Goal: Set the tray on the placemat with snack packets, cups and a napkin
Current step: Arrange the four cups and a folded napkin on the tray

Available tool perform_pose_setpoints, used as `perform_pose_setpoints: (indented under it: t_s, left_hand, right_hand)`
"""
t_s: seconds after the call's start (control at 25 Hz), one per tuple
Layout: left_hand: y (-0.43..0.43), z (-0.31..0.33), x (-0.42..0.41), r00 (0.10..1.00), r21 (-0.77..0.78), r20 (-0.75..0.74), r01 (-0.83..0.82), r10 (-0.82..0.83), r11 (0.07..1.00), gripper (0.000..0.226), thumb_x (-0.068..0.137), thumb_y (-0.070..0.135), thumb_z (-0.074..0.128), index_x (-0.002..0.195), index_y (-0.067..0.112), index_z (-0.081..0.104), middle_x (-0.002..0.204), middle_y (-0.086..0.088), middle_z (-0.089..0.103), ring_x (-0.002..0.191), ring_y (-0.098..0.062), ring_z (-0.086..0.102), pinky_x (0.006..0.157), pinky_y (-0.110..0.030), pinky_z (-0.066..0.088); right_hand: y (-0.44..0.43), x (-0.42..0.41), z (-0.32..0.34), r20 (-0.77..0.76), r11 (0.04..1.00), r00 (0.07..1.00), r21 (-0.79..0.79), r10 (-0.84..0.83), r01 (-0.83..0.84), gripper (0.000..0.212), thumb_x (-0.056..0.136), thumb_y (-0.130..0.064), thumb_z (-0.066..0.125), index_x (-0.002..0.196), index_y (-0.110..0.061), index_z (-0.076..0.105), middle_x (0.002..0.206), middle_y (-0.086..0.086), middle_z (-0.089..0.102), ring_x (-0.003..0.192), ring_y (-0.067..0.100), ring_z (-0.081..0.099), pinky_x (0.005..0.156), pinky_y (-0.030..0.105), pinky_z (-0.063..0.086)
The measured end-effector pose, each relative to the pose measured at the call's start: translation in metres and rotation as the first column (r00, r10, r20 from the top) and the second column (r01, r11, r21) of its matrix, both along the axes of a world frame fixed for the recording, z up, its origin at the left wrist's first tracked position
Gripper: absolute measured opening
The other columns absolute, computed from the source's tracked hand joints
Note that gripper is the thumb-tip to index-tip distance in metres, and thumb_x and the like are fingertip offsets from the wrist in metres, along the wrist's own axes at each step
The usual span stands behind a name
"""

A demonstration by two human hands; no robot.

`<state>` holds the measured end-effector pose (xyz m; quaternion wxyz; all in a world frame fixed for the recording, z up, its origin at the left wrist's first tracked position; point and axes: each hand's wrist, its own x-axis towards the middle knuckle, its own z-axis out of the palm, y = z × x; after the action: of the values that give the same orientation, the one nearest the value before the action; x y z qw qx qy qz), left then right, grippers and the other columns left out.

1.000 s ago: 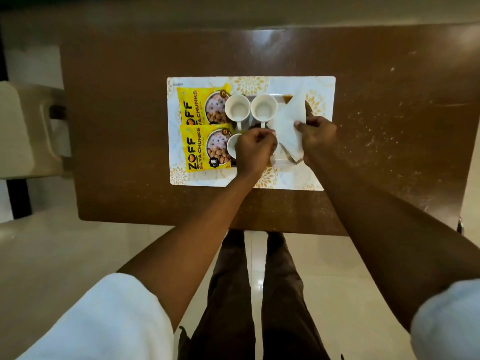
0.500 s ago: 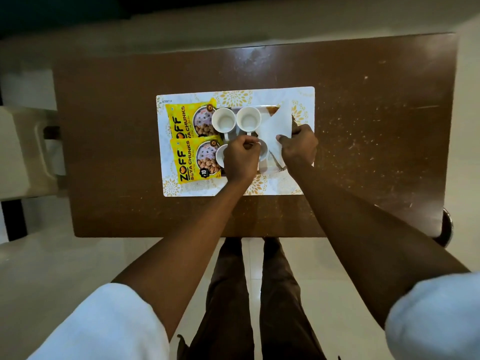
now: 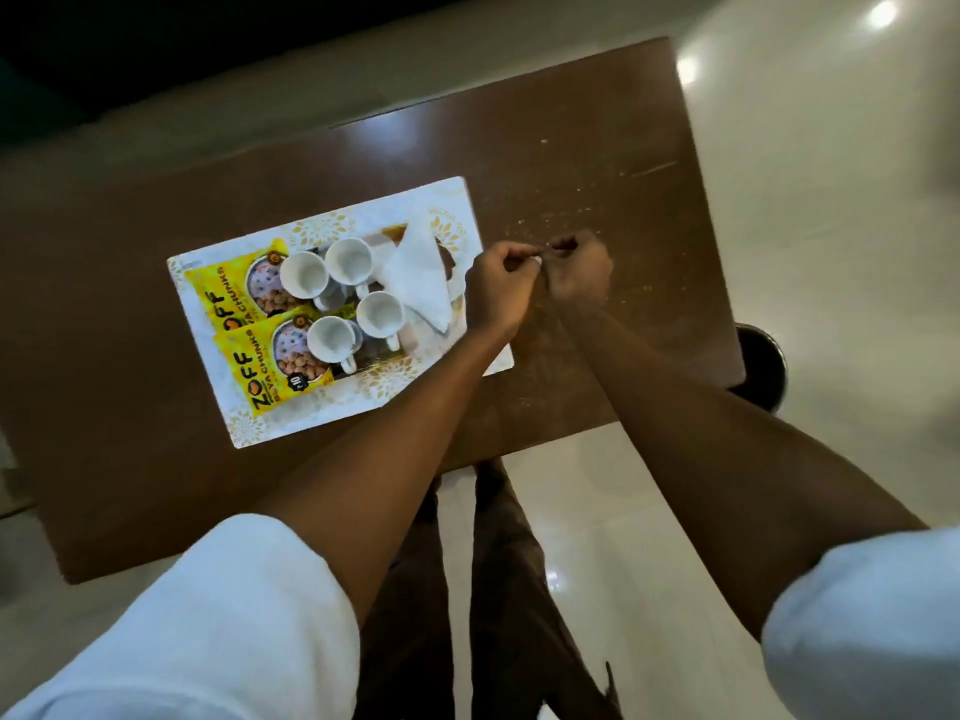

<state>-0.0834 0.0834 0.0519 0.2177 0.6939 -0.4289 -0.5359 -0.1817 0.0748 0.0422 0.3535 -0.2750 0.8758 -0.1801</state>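
Note:
A white placemat with gold flowers lies on the brown table. On it rests a tray, mostly covered, with only a bit of its rim showing. Two yellow snack packets lie on the left, several white cups stand in the middle and a folded white napkin lies on the right. My left hand and my right hand are curled and touching each other just right of the placemat. A tiny white speck shows between their fingertips; what it is cannot be made out.
A dark round stool stands past the table's right edge. Pale glossy floor surrounds the table. My legs are under the near edge. Crumbs and scratches mark the tabletop's right half.
Both hands have left the cup and napkin and moved right off the tray, meeting over the bare table. The camera view has swung and tilted to the right.

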Motion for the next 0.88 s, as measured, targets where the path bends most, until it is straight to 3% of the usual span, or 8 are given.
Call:
perform_pose_setpoints:
  t_s: [0.16,0.28,0.4,0.48,0.6,0.76,0.88]
  left_hand:
    - [0.013,-0.009,-0.081,0.988,0.167,-0.106,0.129,-0.112,0.977,0.019,0.093,0.024,0.072,0.109,0.016,0.077,0.103,-0.001,0.077,0.096,-0.019,0.070,0.078,-0.031,0.059]
    - [0.048,-0.031,-0.124,0.976,0.345,-0.147,0.202,-0.159,0.917,0.007,0.093,0.024,0.072,0.094,0.017,0.074,0.099,-0.010,0.077,0.090,-0.022,0.070,0.085,-0.042,0.060]
    - [0.080,-0.053,-0.135,0.983,0.448,-0.107,0.182,-0.150,0.875,0.019,0.091,0.027,0.076,0.091,0.009,0.074,0.094,-0.010,0.074,0.087,-0.023,0.065,0.076,-0.037,0.054]
    - [0.094,-0.064,-0.133,0.981,0.465,-0.089,0.194,-0.172,0.864,0.017,0.089,0.026,0.079,0.082,0.013,0.070,0.090,-0.006,0.069,0.084,-0.021,0.062,0.076,-0.035,0.052]
    - [0.104,-0.072,-0.130,0.980,0.501,-0.094,0.197,-0.174,0.842,0.016,0.092,0.022,0.075,0.100,0.008,0.076,0.100,-0.008,0.075,0.098,-0.027,0.071,0.090,-0.042,0.059]
    - [0.116,-0.071,-0.135,0.985,0.509,-0.038,0.165,-0.169,0.845,0.026,0.095,0.021,0.071,0.116,0.007,0.075,0.111,-0.010,0.077,0.103,-0.025,0.073,0.093,-0.042,0.061]
    - [0.120,-0.070,-0.137,0.986,0.529,-0.055,0.162,-0.157,0.833,0.028,0.096,0.016,0.070,0.122,0.006,0.073,0.118,-0.011,0.075,0.108,-0.025,0.071,0.096,-0.042,0.060]
  right_hand:
    - [0.026,-0.091,0.005,0.025,0.987,0.987,0.011,-0.159,0.159,0.030,0.091,-0.023,0.076,0.118,-0.011,0.072,0.118,0.007,0.074,0.110,0.022,0.068,0.087,0.027,0.051]
    - [0.076,-0.131,-0.014,0.061,0.967,0.967,0.071,-0.248,0.243,0.039,0.087,-0.029,0.081,0.119,-0.009,0.072,0.120,0.008,0.074,0.112,0.023,0.068,0.087,0.024,0.048]
    - [0.124,-0.142,-0.041,0.087,0.923,0.927,0.168,-0.364,0.346,0.043,0.085,-0.032,0.082,0.121,-0.010,0.072,0.119,0.009,0.074,0.111,0.027,0.068,0.098,0.038,0.055]
    - [0.148,-0.145,-0.057,0.121,0.904,0.905,0.192,-0.407,0.381,0.041,0.085,-0.033,0.082,0.117,-0.009,0.073,0.114,0.009,0.074,0.107,0.027,0.069,0.096,0.042,0.057]
    - [0.165,-0.145,-0.073,0.158,0.889,0.882,0.200,-0.445,0.412,0.033,0.086,-0.031,0.081,0.110,-0.009,0.073,0.102,0.005,0.074,0.100,0.025,0.070,0.085,0.036,0.058]
    - [0.167,-0.144,-0.079,0.164,0.885,0.878,0.210,-0.450,0.415,0.028,0.088,-0.030,0.080,0.106,-0.009,0.073,0.097,0.002,0.074,0.092,0.019,0.071,0.068,0.025,0.053]
    - [0.167,-0.138,-0.077,0.157,0.897,0.894,0.220,-0.420,0.383,0.023,0.090,-0.023,0.077,0.108,-0.008,0.072,0.103,0.006,0.075,0.091,0.020,0.071,0.073,0.034,0.060]
